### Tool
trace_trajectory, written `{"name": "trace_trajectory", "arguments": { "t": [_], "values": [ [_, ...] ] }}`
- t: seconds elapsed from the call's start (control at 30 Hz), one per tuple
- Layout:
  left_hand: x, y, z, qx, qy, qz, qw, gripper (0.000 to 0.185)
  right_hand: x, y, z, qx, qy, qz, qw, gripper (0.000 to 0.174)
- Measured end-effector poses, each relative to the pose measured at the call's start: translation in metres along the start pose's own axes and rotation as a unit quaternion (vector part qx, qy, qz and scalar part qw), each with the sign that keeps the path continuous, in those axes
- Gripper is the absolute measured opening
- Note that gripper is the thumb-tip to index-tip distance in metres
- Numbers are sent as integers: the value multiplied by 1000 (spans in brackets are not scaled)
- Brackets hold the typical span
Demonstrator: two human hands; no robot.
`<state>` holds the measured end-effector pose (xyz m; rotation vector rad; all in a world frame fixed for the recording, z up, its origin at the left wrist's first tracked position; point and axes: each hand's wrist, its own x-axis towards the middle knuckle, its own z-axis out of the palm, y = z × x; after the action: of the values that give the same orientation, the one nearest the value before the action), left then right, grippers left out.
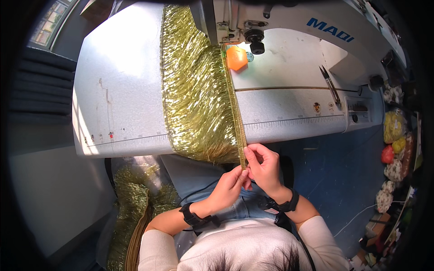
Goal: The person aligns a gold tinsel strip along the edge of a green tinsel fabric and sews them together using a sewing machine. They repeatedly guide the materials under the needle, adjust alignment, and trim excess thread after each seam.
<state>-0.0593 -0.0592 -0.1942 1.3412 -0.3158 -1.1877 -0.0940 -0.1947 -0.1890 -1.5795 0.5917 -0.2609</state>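
A wide strip of gold tinsel fringe [200, 91] lies across the sewing machine table and droops over its front edge. Along its right side runs a narrow gold woven band [236, 111], which reaches up under the head of a MAQI sewing machine [288, 17]. My left hand [230, 188] pinches the band's lower end between thumb and finger. Just above and to the right, my right hand [264, 166] grips the same band. The needle area is hidden behind the machine head. An orange hexagonal piece [236, 58] sits beside the band there.
Thread snips [329, 84] lie on the right of the table [288, 128], whose front edge bears a printed ruler. More tinsel fringe [130, 210] hangs in clear plastic at my lower left. Several bagged bundles [394, 127] line the floor at the right.
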Motion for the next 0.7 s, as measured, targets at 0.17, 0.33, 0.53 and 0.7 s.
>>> {"name": "trace_trajectory", "arguments": {
  "t": [0.17,0.33,0.53,0.7],
  "values": [
    [-3,2,-3,4,-6,3,1000,27,-1,2,3,-18,17,-26,999,15],
    [-12,2,1,45,-17,23,999,23,-3,5,0,-58,18,-63,996,12],
    [-16,5,3,132,-52,36,989,20,-9,11,-5,-52,-2,-92,994,12],
    [-13,14,2,279,-77,206,935,4,-6,9,-16,-92,-27,-131,987,13]
  ]
}}
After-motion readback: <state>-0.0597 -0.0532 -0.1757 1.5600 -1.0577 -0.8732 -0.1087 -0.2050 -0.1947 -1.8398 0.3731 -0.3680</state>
